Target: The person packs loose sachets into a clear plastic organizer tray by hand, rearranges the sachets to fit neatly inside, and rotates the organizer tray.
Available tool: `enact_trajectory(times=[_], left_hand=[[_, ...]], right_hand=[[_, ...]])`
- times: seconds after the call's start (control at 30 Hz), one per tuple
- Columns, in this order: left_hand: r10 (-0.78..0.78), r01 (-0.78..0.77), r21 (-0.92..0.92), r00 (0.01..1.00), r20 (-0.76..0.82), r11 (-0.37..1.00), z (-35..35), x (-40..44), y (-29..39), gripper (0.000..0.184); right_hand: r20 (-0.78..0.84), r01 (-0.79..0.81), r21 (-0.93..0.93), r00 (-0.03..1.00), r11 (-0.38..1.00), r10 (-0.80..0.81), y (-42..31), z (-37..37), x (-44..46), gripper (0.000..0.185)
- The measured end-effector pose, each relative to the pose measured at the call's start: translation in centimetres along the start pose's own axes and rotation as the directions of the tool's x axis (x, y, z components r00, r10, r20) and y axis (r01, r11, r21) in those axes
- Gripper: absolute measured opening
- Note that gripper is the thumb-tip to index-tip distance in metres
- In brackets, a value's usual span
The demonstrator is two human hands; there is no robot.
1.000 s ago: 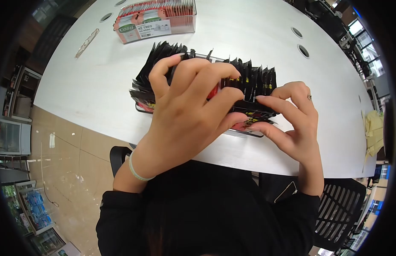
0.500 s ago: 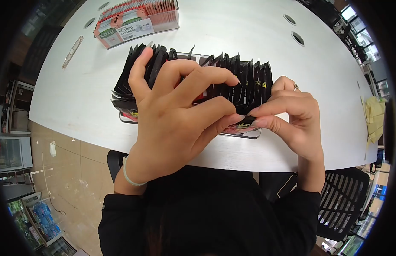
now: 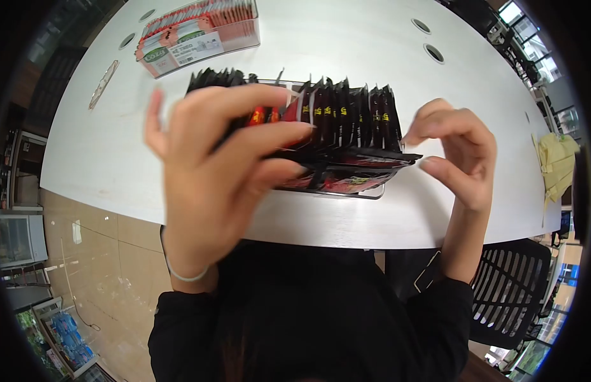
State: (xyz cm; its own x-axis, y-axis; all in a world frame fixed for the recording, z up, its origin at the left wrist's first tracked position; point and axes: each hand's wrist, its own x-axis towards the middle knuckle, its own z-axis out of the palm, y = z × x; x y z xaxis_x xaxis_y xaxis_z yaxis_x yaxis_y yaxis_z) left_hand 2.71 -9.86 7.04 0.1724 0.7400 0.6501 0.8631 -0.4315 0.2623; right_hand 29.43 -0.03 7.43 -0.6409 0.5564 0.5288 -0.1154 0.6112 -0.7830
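A row of black sachets [image 3: 349, 121] with yellow lettering stands packed upright in a wire-edged holder [image 3: 372, 196] on the table. Along its near side, a few black and red sachets [image 3: 353, 181] lean forward, one corner sticking out to the right. My left hand [image 3: 209, 153], smeared by motion, hovers over the left part of the row with its fingers apart, hiding many sachets. Just right of the holder, my right hand [image 3: 461, 149] has thumb and forefinger parted around that jutting corner, seemingly without gripping it.
A clear box [image 3: 200, 51] of red and white packets stands at the back left. Near it lies a small clear strip [image 3: 104, 84]. Cable holes [image 3: 434, 53] pierce the white table [image 3: 308, 226]. Yellow cloth or paper [image 3: 555, 162] hangs at the right edge, above a black mesh chair [image 3: 508, 290].
Both hands have come away from the front sachet they were pinching, the left hand moving left and the right hand right. More of the black sachets now show.
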Motion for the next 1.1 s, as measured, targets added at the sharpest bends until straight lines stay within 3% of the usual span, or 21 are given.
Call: enact_trajectory(times=[0.07, 0.17, 0.23, 0.3, 0.4, 0.53, 0.7, 0.87, 0.97, 1.1], left_hand=[[-0.068, 0.069, 0.06, 0.997, -0.029, 0.996, -1.7, -1.0, -1.2, 0.042], [-0.068, 0.07, 0.035, 0.997, -0.03, 0.997, -3.0, -1.9, -3.5, 0.032], [-0.09, 0.09, -0.005, 0.996, -0.022, 0.996, -3.2, -2.6, -4.6, 0.029], [-0.095, 0.095, 0.001, 0.995, -0.006, 0.995, -3.0, -3.2, -5.0, 0.027], [-0.118, 0.119, -0.034, 0.993, 0.025, 0.992, -3.0, -3.8, -5.9, 0.024], [-0.084, 0.085, -0.05, 0.996, 0.005, 0.995, -2.8, -3.4, -5.9, 0.023], [-0.055, 0.065, -0.101, 0.994, 0.094, 0.993, -3.5, -2.7, -6.5, 0.021], [-0.034, 0.062, -0.192, 0.989, 0.146, 0.979, -3.3, -2.5, -6.9, 0.016], [0.008, 0.021, -0.217, 0.991, 0.134, 0.976, -3.3, -2.5, -7.2, 0.014], [0.043, -0.024, -0.192, 0.994, 0.097, 0.981, -3.7, -2.4, -7.9, 0.013]], right_hand=[[-0.01, 0.094, -0.089, 0.995, 0.992, -0.095, -0.5, 0.0, 0.3, 0.027], [0.069, 0.101, -0.485, 0.995, 0.869, -0.077, -1.9, 1.3, 0.8, 0.021], [0.148, 0.157, -0.599, 0.985, 0.786, -0.084, -2.1, 2.5, 0.8, 0.017], [0.12, 0.14, -0.633, 0.989, 0.761, -0.082, -2.5, 3.5, 0.5, 0.013], [0.127, 0.178, -0.807, 0.984, 0.563, -0.128, -3.3, 5.0, 0.8, 0.014], [0.102, 0.175, -0.767, 0.983, 0.617, -0.152, -4.3, 7.2, 2.5, 0.019], [0.143, 0.266, -0.719, 0.961, 0.642, -0.238, -2.5, 11.7, 5.8, 0.025], [0.178, 0.26, -0.745, 0.965, 0.615, -0.193, -1.7, 13.6, 7.0, 0.013], [0.155, 0.19, -0.749, 0.982, 0.634, -0.112, -2.1, 13.7, 6.9, 0.014], [0.15, 0.203, -0.779, 0.979, 0.593, -0.138, -2.3, 13.5, 6.9, 0.014]])
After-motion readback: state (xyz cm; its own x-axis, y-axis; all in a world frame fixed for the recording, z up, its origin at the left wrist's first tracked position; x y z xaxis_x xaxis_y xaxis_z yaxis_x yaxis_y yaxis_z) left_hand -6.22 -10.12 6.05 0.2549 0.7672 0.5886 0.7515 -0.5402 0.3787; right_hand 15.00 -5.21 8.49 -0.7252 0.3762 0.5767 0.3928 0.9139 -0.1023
